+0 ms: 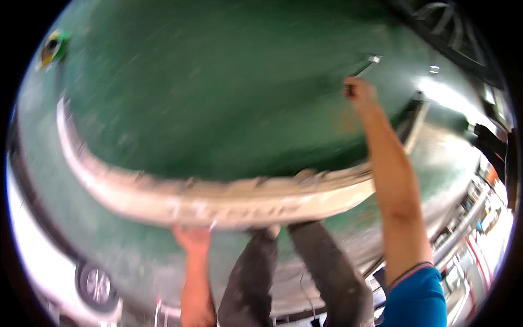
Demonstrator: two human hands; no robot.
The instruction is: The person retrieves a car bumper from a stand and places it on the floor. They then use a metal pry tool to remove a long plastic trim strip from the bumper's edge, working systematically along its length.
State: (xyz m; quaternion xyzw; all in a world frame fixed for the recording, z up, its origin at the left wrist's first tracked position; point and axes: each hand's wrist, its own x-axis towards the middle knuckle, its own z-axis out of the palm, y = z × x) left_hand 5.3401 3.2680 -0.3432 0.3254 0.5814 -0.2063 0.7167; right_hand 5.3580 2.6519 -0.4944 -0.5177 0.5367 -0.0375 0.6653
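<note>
A long, curved, beige bumper (136, 193) with dark lettering stretches across the lower middle, above my legs. My left hand (192, 238) grips its near edge, fingers partly hidden by the piece. My right hand (357, 90) is raised past the bumper's far edge at the right, closed on a thin tool (368, 67) with a small, pale, flat head. The picture is blurred, so the tool's exact kind cannot be made out.
A green floor (218, 82) lies beyond the bumper. A green and yellow round object (53, 50) is at the upper left. A white car (38, 229) with a wheel (98, 286) stands at the left. Dark structures (452, 38) and shop clutter line the right.
</note>
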